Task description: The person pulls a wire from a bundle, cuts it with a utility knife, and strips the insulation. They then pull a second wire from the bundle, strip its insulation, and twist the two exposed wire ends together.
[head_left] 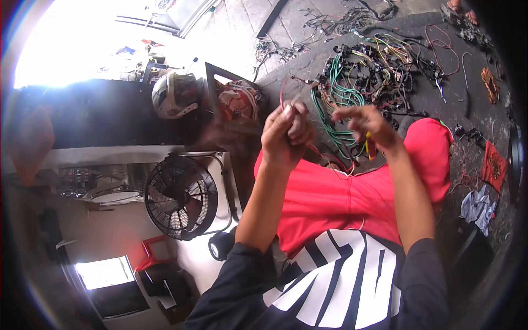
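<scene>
My left hand (289,132) is closed in a pinch on a thin red wire (282,91), which loops up from the fingers towards the tangled wiring. A small pale piece (297,98) sticks up beside the thumb; I cannot make out what it is. My right hand (367,127) is a little to the right, index finger stretched out, with a yellow-and-red handled tool (370,147) held against the palm. The tool's working end is hidden. Just beyond both hands lies a wiring harness (379,71) with black connectors and a bundle of green wires (333,113).
A floor fan (181,197) stands at the left, below a helmet (177,94) on a dark surface. More loose wiring (352,22) lies at the top. Orange cloth (494,168) and grey cloth (477,209) are on the right. Someone's feet (462,11) show at the top right.
</scene>
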`<state>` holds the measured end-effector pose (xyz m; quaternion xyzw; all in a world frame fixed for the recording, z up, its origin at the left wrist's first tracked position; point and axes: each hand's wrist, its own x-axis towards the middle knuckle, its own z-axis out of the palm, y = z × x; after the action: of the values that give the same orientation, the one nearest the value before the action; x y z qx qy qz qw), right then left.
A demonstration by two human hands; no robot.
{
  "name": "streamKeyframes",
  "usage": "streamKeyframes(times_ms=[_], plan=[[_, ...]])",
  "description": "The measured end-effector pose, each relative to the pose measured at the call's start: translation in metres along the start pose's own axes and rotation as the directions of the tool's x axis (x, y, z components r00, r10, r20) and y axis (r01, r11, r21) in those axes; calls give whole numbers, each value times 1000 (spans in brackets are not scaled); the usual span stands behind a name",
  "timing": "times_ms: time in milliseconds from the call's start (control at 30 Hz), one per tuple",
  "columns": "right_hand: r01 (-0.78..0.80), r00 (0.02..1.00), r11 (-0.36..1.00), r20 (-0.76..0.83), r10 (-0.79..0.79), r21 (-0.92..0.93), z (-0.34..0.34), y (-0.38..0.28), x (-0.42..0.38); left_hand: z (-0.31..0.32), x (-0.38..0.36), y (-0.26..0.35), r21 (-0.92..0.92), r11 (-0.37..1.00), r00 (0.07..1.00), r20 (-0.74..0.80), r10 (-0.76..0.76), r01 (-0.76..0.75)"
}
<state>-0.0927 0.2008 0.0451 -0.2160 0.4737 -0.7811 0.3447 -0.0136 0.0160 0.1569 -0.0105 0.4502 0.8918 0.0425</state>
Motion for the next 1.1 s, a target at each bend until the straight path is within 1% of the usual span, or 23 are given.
streamKeyframes(times_ms=[33,67,100,167,233,300,333,367,400,433,467,533,600,667,733,800,867,900,967,1000,1033,1067,1100], plan=[[-50,996,992,69,58,-118,20,-6,-2,4,5,6,13,999,996,-78,44,-43],[-177,954,976,219,202,-129,33,-6,-3,8,10,12,30,996,984,-156,90,-86],[-296,870,942,361,335,-160,44,-3,-4,11,16,19,52,990,963,-232,136,-127],[-371,777,879,417,471,-301,57,10,-7,11,30,42,165,963,908,-328,260,-216],[-404,846,897,299,442,-182,59,17,-10,-4,39,73,287,932,846,-420,329,-220],[-427,888,900,146,436,-92,51,29,-11,-18,52,113,261,906,741,-521,424,-334],[-406,897,881,79,435,-242,49,23,-10,-26,54,138,244,923,757,-529,383,-297],[-299,944,835,-13,330,-461,49,19,-10,-34,54,165,224,939,772,-535,342,-260],[-200,977,724,-75,201,-661,50,15,-13,-52,52,190,154,948,834,-451,319,-279],[-116,993,557,-103,54,-823,51,12,-13,-67,50,213,84,954,885,-357,298,-287],[-221,975,526,-185,120,-821,52,8,-12,-70,52,233,171,934,839,-411,357,-314],[-215,969,481,-246,-1,-850,47,15,-8,-69,50,265,345,874,722,-499,479,-342],[-233,944,438,-311,-113,-868,39,26,-3,-66,42,295,517,804,605,-551,575,-294],[-336,914,402,-397,-77,-852,27,32,1,-68,31,336,576,761,608,-500,617,-299],[-433,878,383,-479,-28,-816,13,43,2,-71,19,381,623,720,662,-403,631,-307],[-513,837,380,-546,25,-770,1,58,7,-74,6,424,643,703,791,-240,563,-305],[-544,825,339,-563,49,-768,-1,71,12,-75,0,448,657,704,924,-29,381,-270],[-556,820,320,-569,61,-768,0,76,15,-74,-1,447,672,694,953,59,296,-257],[-601,798,246,-557,228,-760,2,68,13,-58,10,409,764,561,860,-17,511,-319],[-584,810,250,-538,233,-772,3,70,14,-49,19,376,834,463,780,-63,622,-302],[-563,825,251,-515,233,-788,4,70,16,-40,27,336,903,358,710,-90,699,-238],[-516,856,294,-495,147,-805,11,62,17,-29,35,292,955,266,674,-108,731,-135],[-460,881,331,-470,54,-824,19,51,16,-20,42,247,968,245,681,-143,719,-55]])
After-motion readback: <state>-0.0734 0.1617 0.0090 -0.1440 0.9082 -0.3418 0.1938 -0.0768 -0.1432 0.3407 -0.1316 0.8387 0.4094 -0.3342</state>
